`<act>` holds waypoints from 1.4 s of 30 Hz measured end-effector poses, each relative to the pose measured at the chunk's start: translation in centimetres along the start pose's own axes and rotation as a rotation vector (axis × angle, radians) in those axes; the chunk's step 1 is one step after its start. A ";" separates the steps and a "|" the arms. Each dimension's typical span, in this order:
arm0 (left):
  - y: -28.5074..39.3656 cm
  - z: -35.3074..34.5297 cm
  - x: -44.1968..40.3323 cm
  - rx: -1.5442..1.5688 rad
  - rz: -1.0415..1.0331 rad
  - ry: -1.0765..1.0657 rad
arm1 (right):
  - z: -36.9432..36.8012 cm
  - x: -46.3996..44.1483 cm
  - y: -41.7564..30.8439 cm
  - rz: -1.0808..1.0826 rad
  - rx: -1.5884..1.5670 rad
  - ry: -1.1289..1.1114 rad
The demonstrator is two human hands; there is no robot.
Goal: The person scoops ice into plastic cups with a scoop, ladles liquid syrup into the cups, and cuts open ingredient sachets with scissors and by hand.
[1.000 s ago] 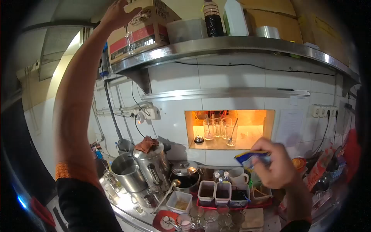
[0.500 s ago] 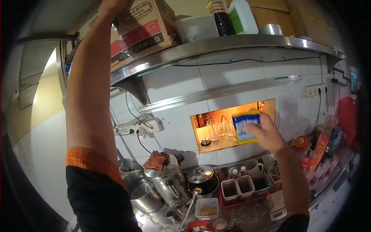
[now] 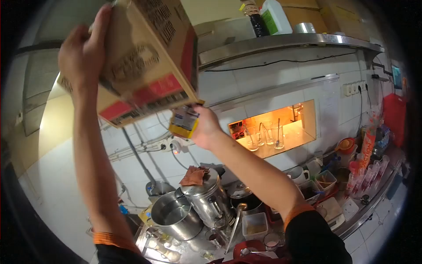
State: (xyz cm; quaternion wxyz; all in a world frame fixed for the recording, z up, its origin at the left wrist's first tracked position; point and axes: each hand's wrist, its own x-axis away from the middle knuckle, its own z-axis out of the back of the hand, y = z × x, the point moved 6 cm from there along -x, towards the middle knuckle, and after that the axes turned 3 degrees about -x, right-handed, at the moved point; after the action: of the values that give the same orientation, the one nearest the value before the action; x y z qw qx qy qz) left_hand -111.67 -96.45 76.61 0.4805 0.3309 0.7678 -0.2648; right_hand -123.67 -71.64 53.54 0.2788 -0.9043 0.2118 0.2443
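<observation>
A brown cardboard box (image 3: 132, 61) with a red band and dark print is tilted in the air in front of the left end of the steel shelf. My left hand (image 3: 83, 55) grips its upper left side, the thumb lying along the cardboard; some fingertips are hidden. Below the box's lower right corner, my right hand (image 3: 205, 127) is closed on a yellow and blue packet (image 3: 182, 122). The packet sits close under the box; I cannot tell whether they touch.
The steel shelf (image 3: 281, 44) carries a white jug (image 3: 276, 17) and a dark bottle (image 3: 255, 20). Below stand a large steel pot (image 3: 176, 220), a metal urn (image 3: 204, 198) with a brown cloth (image 3: 193, 176), and a ladle (image 3: 235, 226). Glasses (image 3: 278, 138) stand in the lit wall opening.
The box has come off the shelf and tilted towards me, with my left hand on it. My right hand has moved left with the packet, from before the wall opening to under the box.
</observation>
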 end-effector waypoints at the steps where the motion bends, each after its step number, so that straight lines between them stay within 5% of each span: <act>1: -0.8 2.5 2.8 0.096 -0.030 0.095 | -1.8 0.8 1.7 -0.048 -0.008 -0.026; 5: -1.5 11.2 11.0 0.553 -0.048 0.200 | -6.3 4.5 8.9 -0.191 -0.042 -0.113; 8: -2.3 18.4 16.0 0.413 -0.139 0.055 | -7.4 9.0 13.3 -0.287 -0.041 -0.138; 13: 3.5 27.5 21.4 0.131 -0.347 -0.482 | -7.0 21.0 19.9 -0.486 -0.033 -0.124; 15: 5.5 31.8 25.7 0.190 -0.599 -0.656 | -6.0 25.8 20.7 -0.551 -0.029 -0.105; 18: 11.3 34.6 24.5 0.166 -0.409 -0.829 | -4.0 32.0 20.2 -0.609 0.010 -0.065; 20: 14.1 35.7 24.2 0.290 -0.509 -1.084 | -2.3 36.2 19.0 -0.645 0.056 -0.015; 23: 12.9 33.5 19.1 0.650 -0.547 -1.222 | -1.2 38.6 17.2 -0.668 0.116 0.093; 27: 8.0 29.8 17.4 1.229 -0.316 -2.079 | 0.3 40.8 14.5 -0.655 0.175 0.258; 28: 7.6 27.8 17.7 1.351 -0.480 -1.989 | 0.6 41.4 13.7 -0.646 0.189 0.292; 30: 7.9 22.6 20.0 1.127 -0.436 -2.058 | 1.4 42.9 12.5 -0.625 0.220 0.355; 31: 7.3 19.5 21.3 0.767 -0.237 -2.192 | 1.6 43.4 12.1 -0.620 0.229 0.384; 33: 6.4 16.1 26.3 0.616 -0.620 -1.909 | 1.8 43.9 11.6 -0.610 0.240 0.429; 35: 9.0 18.5 33.6 0.609 -0.445 -2.211 | 2.5 48.0 10.2 -0.579 0.241 0.454; 39: 10.5 16.6 37.0 0.584 -0.584 -2.154 | 4.6 47.8 9.3 -0.538 0.233 0.522; 41: 9.6 11.8 37.8 0.611 -0.415 -2.290 | 5.8 46.8 9.4 -0.531 0.215 0.548; 42: 9.8 18.6 35.0 0.562 -0.397 -2.261 | 3.7 49.8 10.6 -0.537 0.204 0.511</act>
State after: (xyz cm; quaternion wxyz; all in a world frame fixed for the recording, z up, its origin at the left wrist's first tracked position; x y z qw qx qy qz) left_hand -104.91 -94.73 36.40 0.7480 -0.1225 -0.1407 -0.6369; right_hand -90.96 -89.68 18.69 0.3595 -0.9270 0.0534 -0.0929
